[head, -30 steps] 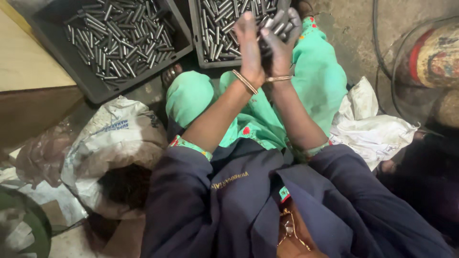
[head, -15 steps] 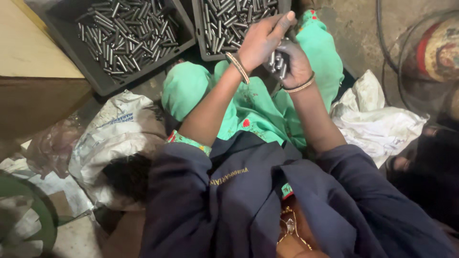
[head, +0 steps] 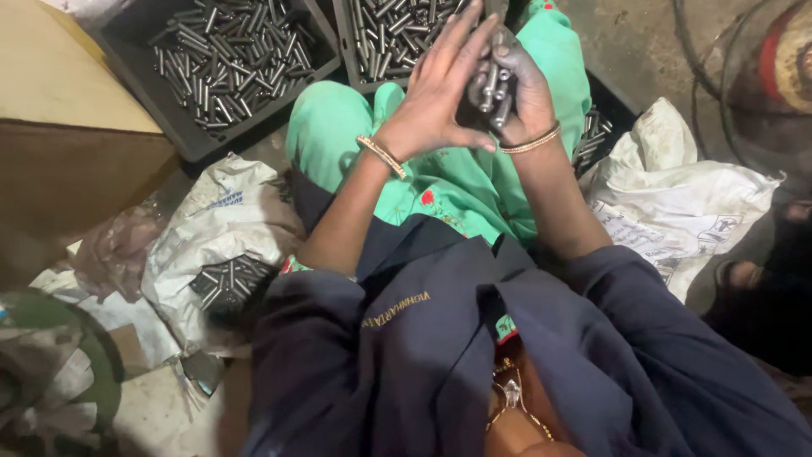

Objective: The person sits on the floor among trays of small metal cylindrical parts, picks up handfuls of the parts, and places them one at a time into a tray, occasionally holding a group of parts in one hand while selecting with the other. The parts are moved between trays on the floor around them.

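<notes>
A bundle of short metal pins [head: 492, 85] sits pressed between two raised hands: the right hand [head: 526, 89] cups it from behind, the left hand [head: 436, 93] lies flat against its front, fingers straight. Beyond the green-clad knees stand two dark trays [head: 182, 140] of loose pins; white sacks [head: 677, 199] lie on either side.

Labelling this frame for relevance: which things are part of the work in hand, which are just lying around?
In hand:
- left hand and right hand, pressed around a bunch of metal pins
- two dark trays of pins
- white sack of pins

Lying about:
- crumpled white bag
- cardboard box
- cable
</notes>
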{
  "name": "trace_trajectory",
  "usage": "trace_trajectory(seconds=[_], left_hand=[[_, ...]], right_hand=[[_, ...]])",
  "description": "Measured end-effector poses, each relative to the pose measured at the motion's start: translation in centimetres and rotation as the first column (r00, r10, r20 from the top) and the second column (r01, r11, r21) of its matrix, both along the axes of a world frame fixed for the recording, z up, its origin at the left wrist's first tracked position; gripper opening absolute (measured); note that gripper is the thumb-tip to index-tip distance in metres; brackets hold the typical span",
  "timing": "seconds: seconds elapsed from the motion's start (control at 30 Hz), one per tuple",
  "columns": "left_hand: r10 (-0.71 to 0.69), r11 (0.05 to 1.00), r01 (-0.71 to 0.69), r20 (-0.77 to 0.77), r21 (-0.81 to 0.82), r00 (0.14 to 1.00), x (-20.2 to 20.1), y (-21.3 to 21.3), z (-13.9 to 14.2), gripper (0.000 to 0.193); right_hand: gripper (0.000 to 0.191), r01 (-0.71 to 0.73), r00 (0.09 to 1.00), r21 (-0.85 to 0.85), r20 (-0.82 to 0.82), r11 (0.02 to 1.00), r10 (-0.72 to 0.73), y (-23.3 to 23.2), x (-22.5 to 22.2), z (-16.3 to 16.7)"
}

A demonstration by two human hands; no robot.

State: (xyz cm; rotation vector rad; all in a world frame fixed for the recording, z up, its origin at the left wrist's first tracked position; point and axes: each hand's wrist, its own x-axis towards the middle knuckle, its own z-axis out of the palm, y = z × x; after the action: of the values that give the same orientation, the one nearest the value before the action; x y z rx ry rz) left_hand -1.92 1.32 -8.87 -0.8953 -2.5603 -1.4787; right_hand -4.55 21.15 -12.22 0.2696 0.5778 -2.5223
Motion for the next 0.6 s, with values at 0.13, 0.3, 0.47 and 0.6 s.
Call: trace_trajectory(seconds=[0.13, 0.3, 0.47, 0.6], left_hand=[[-0.042, 0.997, 0.048, 0.101, -0.057, 0.994, 0.4, 0.5, 1.1, 0.146], [-0.135, 0.989, 0.14, 0.113, -0.039, 0.984, 1.1, 0.6, 1.7, 0.144], [-0.161, 0.985, 0.165, 0.075, -0.057, 0.984, 1.8, 0.3, 1.9, 0.132], [-0.155, 0.988, 0.156, 0.064, 0.001, 0.986, 2.2, 0.5, 1.5, 0.12]], right_hand=[[0.044, 0.014, 1.0, 0.097, 0.019, 0.995, -0.016, -0.6, 2.1, 2.3], [0.05, 0.034, 0.989, 0.251, -0.151, 0.967, 0.004, -0.9, 4.4, 4.7], [0.06, 0.075, 0.973, 0.275, -0.228, 0.959, -0.011, -1.1, 6.2, 5.5], [0.055, 0.086, 0.971, 0.246, -0.239, 0.965, -0.026, -1.3, 6.3, 5.3]])
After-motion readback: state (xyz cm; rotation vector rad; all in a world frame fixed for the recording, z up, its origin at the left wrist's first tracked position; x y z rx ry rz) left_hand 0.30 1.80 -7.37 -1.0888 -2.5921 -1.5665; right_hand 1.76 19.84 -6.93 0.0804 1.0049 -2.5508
